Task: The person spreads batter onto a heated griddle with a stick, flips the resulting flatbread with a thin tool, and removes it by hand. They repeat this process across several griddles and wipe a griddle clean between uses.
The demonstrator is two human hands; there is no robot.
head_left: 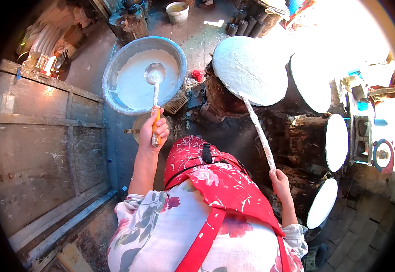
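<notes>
The right hand (280,183), closed round a white-coated stick (259,129), is nearer the leftmost white disc (251,69); the stick slants forward-left to its near edge. The left hand (157,128) firmly encloses the handle of a ladle (155,74) over the basin (107,88).

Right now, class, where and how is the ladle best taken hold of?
Probably by the orange handle, from the person's near side, as the left hand has it: the ladle has a long, straight handle pointing toward the body, while its white-smeared bowl lies away, over the basin.
</notes>
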